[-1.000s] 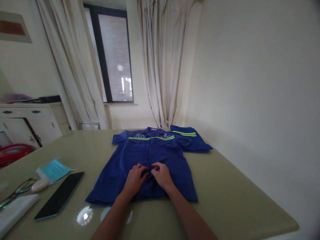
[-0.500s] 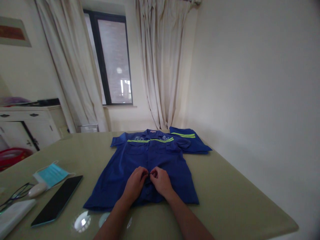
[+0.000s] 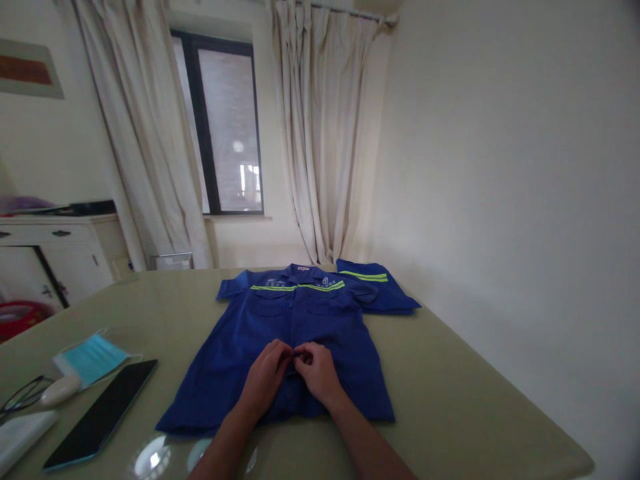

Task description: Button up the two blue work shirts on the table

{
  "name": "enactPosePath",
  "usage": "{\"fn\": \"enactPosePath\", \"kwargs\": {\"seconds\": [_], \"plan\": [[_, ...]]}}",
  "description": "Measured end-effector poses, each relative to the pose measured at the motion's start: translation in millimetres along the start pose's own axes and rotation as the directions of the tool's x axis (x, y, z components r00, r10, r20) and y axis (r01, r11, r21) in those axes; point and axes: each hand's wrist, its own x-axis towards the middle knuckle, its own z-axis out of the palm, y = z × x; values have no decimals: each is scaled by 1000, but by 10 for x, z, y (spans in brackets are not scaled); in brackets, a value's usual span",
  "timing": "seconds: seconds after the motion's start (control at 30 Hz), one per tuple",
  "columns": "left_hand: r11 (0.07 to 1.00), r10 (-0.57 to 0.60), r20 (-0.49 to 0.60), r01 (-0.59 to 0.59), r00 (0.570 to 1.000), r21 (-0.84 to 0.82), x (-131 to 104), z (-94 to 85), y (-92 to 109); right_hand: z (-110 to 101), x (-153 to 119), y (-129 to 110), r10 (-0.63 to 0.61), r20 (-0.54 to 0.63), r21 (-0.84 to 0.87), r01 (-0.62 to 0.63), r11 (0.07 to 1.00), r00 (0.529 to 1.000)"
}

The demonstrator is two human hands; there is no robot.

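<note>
A blue short-sleeved shirt (image 3: 330, 333) with a yellow-green stripe across its chest lies face up on the table, collar away from me. My left hand (image 3: 270, 370) and my right hand (image 3: 316, 370) meet over its front placket, below the chest pockets. The fingers of each are pinched on the placket edge, fingertips nearly touching. Whether a button is between them is too small to tell. Behind the shirt's right sleeve lies a folded blue garment (image 3: 393, 293) with a similar stripe.
On the glossy table (image 3: 465, 400), at the left, are a blue face mask (image 3: 95, 359), a black phone (image 3: 103, 415), a pale mouse (image 3: 61, 390), glasses (image 3: 25, 395) and a white object (image 3: 25, 433). A wall stands along the right edge.
The view has shifted slightly, so the table things sit a little lower and further left. Both hands stay pinched at the placket, with small finger movements.
</note>
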Motion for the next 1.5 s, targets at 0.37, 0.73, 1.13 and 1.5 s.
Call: {"fn": "enactPosePath", "kwargs": {"seconds": [0.37,0.73,1.13,1.5], "plan": [[999,-45,-131,45,990,-6,8,32,20,-88,155,147,251,84,494,-259,830,964],[1000,13,-108,-12,994,13,11,2,80,-121,107,71,228,106,479,-251,841,968],[998,45,-99,-39,994,58,0,12,88,-65,111,48,235,94,464,-251,850,968],[997,60,-155,-51,986,62,13,-7,142,-111,140,88,268,158,612,-307,728,950]]}}
